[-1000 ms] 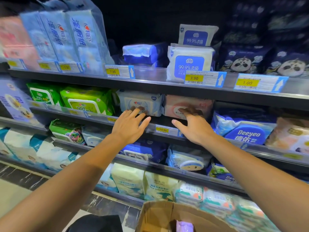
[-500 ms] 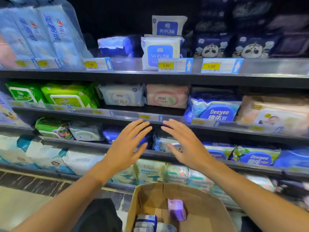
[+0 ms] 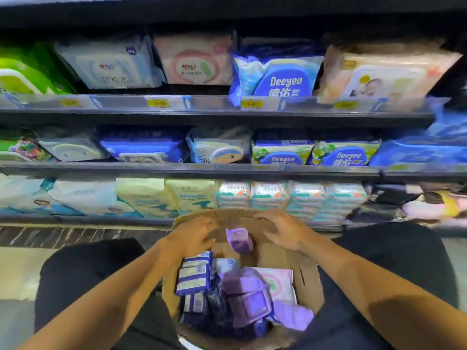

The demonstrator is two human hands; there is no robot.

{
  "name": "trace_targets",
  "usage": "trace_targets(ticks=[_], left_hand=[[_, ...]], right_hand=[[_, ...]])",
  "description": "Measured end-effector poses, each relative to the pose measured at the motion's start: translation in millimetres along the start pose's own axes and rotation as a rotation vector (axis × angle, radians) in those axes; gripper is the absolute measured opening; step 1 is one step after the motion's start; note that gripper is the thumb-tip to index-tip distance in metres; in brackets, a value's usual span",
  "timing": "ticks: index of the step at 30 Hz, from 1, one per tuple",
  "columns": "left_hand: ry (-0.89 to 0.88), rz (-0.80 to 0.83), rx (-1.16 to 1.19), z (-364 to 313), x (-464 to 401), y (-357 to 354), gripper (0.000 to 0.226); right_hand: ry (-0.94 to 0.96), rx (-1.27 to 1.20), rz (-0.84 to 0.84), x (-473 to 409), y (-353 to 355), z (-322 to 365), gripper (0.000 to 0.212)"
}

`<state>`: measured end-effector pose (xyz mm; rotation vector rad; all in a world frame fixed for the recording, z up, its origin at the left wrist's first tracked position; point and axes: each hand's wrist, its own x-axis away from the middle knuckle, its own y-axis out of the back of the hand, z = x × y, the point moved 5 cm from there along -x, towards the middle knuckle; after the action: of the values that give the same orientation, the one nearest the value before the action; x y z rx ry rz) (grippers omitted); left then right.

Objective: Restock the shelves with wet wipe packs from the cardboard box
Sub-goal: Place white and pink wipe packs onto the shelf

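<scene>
An open cardboard box (image 3: pixel 305 274) sits between my knees, holding several wet wipe packs: purple ones (image 3: pixel 246 291), blue-and-white ones (image 3: pixel 194 275) and a pink-white one (image 3: pixel 276 281). One small purple pack (image 3: pixel 238 239) leans upright against the box's far wall. My left hand (image 3: pixel 193 234) hovers over the far left of the box, fingers spread, holding nothing. My right hand (image 3: pixel 283 231) is over the far right side, fingers apart and empty. The small purple pack stands between both hands. Shelves (image 3: pixel 214 114) stocked with wipe packs rise behind the box.
A blue Deeyeo pack (image 3: pixel 278 79) and a pink pack (image 3: pixel 194 61) stand on the upper visible shelf. Lower shelves (image 3: pixel 192 170) carry blue, white and green packs. My dark-trousered knees (image 3: pixel 88 276) flank the box. Tiled floor (image 3: pixel 17 271) shows at left.
Both hands came down from the shelf front to the far end of the box. The view tilted downward, so the box's contents now show.
</scene>
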<state>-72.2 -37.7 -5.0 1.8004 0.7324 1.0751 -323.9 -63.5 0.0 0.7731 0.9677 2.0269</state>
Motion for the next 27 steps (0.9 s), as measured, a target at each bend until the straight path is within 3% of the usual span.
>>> trace_targets(ticks=[4, 6, 10, 14, 16, 18, 22, 27], left_hand=[[0.13, 0.304, 0.137, 9.1, -21.0, -55.4, 0.037], [0.194, 0.371, 0.157, 15.5, -29.9, -79.4, 0.039], [0.224, 0.464, 0.238, 18.0, -50.5, -119.6, 0.048], [0.313, 0.386, 0.342, 33.3, -66.2, -143.3, 0.049], [0.349, 0.367, 0.327, 49.9, -70.1, -156.3, 0.049], [0.39, 0.39, 0.307, 65.8, -72.5, -164.2, 0.046], [0.476, 0.404, 0.314, 95.4, -77.1, -183.7, 0.045], [0.591, 0.456, 0.346, 107.9, -69.9, -203.9, 0.05]], right_hand=[[-0.3, 0.053, 0.338, 1.3, -43.3, -46.2, 0.065], [-0.442, -0.002, 0.417, 3.0, -65.2, -61.9, 0.065], [-0.718, -0.281, 0.426, 3.7, -138.8, -115.8, 0.073], [-0.948, -0.327, 0.282, 15.1, -168.6, -118.3, 0.047], [-1.057, -0.301, 0.241, 27.8, -183.3, -124.9, 0.047], [-1.126, -0.323, 0.243, 37.0, -197.1, -131.4, 0.056], [-1.193, -0.456, 0.307, 39.4, -221.4, -141.1, 0.048], [-1.24, -0.552, 0.259, 35.1, -231.1, -144.3, 0.039]])
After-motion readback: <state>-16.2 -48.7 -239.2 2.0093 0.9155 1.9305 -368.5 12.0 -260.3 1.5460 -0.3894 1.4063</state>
